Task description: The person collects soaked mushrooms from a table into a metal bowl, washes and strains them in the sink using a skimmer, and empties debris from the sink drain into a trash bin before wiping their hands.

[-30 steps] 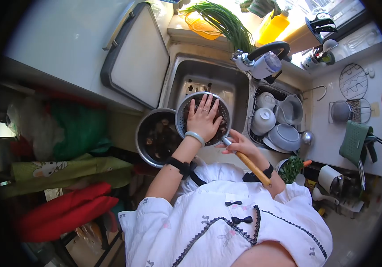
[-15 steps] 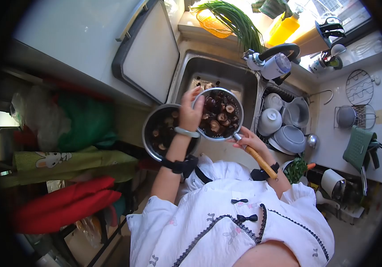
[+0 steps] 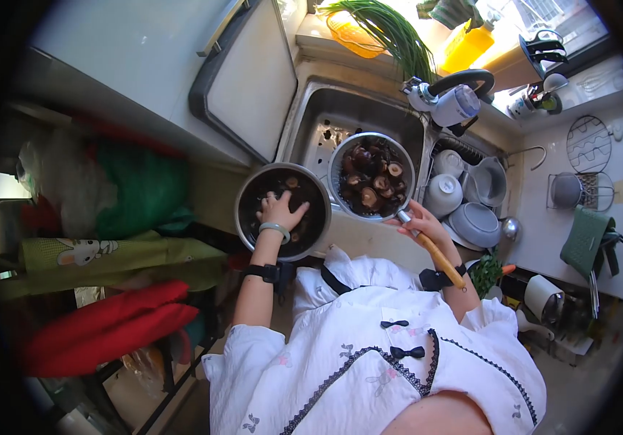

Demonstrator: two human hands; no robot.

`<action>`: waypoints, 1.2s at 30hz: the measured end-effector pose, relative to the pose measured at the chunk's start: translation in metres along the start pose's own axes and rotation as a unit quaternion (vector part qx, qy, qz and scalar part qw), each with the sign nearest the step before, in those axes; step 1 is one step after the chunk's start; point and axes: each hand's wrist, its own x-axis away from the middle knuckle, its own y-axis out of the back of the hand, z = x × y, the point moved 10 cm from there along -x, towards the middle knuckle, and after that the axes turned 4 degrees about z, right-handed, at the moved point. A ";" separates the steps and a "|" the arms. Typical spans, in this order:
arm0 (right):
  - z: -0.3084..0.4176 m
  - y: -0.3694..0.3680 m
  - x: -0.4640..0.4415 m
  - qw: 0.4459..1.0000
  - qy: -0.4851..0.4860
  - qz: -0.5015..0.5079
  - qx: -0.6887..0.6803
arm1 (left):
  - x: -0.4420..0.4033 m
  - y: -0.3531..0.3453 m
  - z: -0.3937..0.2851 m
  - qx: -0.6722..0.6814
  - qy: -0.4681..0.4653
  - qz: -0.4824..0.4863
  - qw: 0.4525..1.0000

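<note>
My left hand (image 3: 280, 212) reaches into the metal bowl (image 3: 242, 225) at the sink's left front, its fingers spread over dark mushrooms in murky liquid. Fingertips partly sink among them, and nothing is visibly gripped. To the right, a metal strainer (image 3: 335, 174) full of dark, wet mushrooms (image 3: 371, 181) sits over the front of the sink. My right hand (image 3: 425, 226) is closed round the strainer's handle (image 3: 438, 259), near where its metal neck meets the wood.
Behind the strainer is the steel sink (image 3: 319, 98) with a faucet (image 3: 453, 105). A dish rack with bowls (image 3: 443, 193) stands right of it. At the left leans a cutting board (image 3: 250, 80). Green stalks (image 3: 391, 32) lie behind the sink.
My left hand has lifted off the mushrooms in the strainer, moved left and gone down into the metal bowl. My right hand has kept hold of the strainer's handle.
</note>
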 end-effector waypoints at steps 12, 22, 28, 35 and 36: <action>-0.010 0.010 0.002 0.999 -0.016 -0.023 -0.018 | 0.026 -0.054 -0.002 0.062 -0.095 0.084 0.990; -0.014 0.004 -0.003 1.000 -0.027 0.000 0.011 | 0.025 0.016 -0.030 0.241 -0.208 -0.098 0.943; -0.016 -0.003 -0.010 0.999 -0.023 0.022 0.033 | 0.072 0.091 -0.130 0.263 -0.399 -0.198 0.856; -0.018 -0.010 -0.011 0.999 -0.031 0.024 0.029 | 0.076 0.069 -0.204 0.047 -0.434 -0.264 0.860; -0.017 -0.010 -0.011 0.999 -0.033 0.023 0.028 | 0.077 0.065 -0.210 0.010 -0.439 -0.285 0.852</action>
